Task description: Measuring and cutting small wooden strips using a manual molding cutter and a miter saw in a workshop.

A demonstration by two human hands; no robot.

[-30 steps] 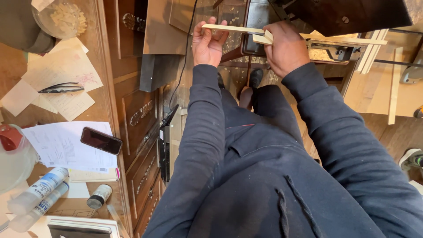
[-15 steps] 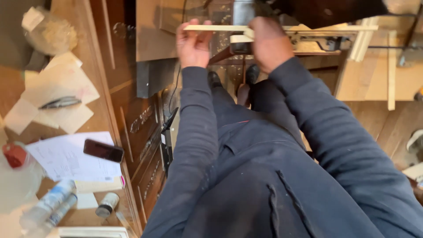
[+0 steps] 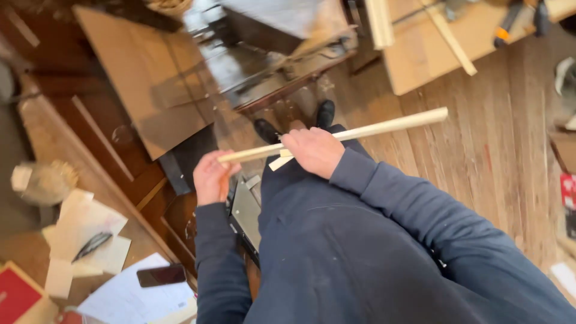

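A long pale wooden strip [image 3: 384, 127] lies across both my hands, slanting up to the right above my lap. My right hand [image 3: 314, 152] is closed around its middle, and a shorter pale piece pokes out under that hand. My left hand [image 3: 211, 176] grips the strip's near left end. Both arms are in dark blue sleeves. My black shoes [image 3: 324, 114] stand on the plank floor beyond the hands.
A dark wooden desk [image 3: 108, 138] with drawers runs along the left, carrying papers [image 3: 90, 231], a black phone [image 3: 161, 275] and a red item [image 3: 15, 294]. A dark machine [image 3: 270, 54] stands ahead. Low boards [image 3: 432, 48] with tools lie at top right.
Both hands have drawn the strip back from the machine toward my lap, and it now tilts up to the right. My view has swung, showing more floor.
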